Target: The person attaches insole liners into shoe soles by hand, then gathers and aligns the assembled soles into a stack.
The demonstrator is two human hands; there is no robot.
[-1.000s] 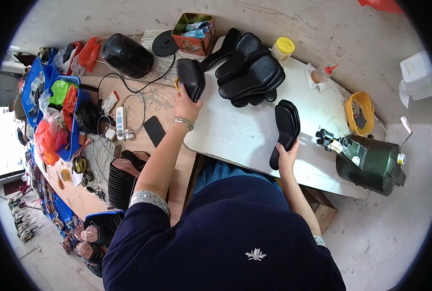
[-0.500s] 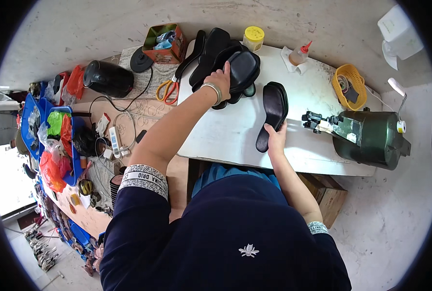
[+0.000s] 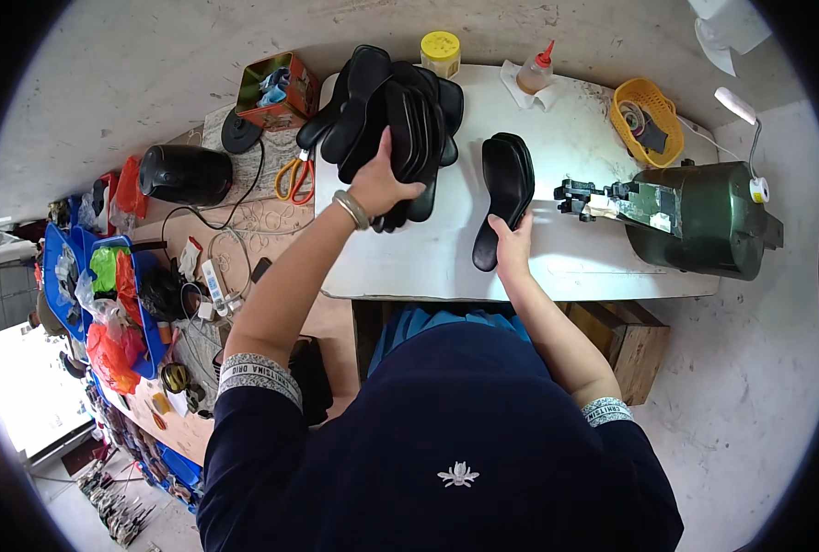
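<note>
My left hand point(image 3: 380, 188) is closed around several black shoe soles point(image 3: 413, 138) in a heap at the back left of the white table point(image 3: 382, 267). Its thumb lies along the soles and most of the fingers are hidden. More black soles point(image 3: 362, 78) fan out behind and left of this hand. To the right, my right hand point(image 3: 513, 244) grips the near, narrow end of a small stack of black soles point(image 3: 506, 175). That stack is lined up lengthwise, its broad end pointing away from me.
Orange-handled scissors point(image 3: 295, 178) and a red tin point(image 3: 279, 97) sit left of the heap. Behind are a yellow-lidded jar point(image 3: 440, 53) and a red-tipped bottle point(image 3: 534, 74). A dark green machine point(image 3: 713, 221) and yellow basket point(image 3: 647, 120) stand right. A black kettle point(image 3: 186, 174) is far left.
My left hand has turned from pressing on the heap to grasping soles, which now stand more on edge. The right hand still holds its stack. The whole view has shifted slightly.
</note>
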